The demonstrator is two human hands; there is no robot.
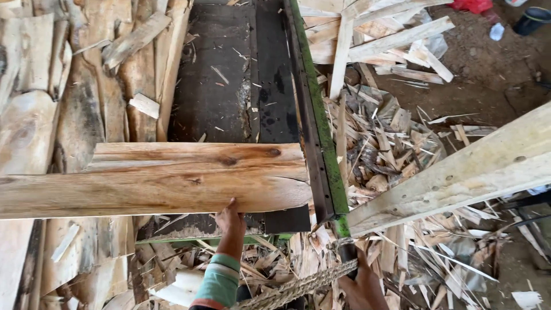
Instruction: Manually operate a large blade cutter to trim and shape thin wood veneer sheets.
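A wide wooden plank (172, 178) with dark knots lies crosswise on the dark machine bed (229, 80). My left hand (229, 217), on an arm in a striped green sleeve, grips the plank's near edge from below. My right hand (363, 289) is at the bottom of the view, closed around the black handle (346, 251) at the near end of a green metal rail (323, 132). A thick braided rope (298, 287) runs from that handle leftward under my arm.
Rough slabs and offcuts (86, 69) are stacked on the left. A long pale beam (459, 172) slants across the right side above a heap of splinters and scraps (390, 155). Bare dirt floor (488, 74) lies at the far right.
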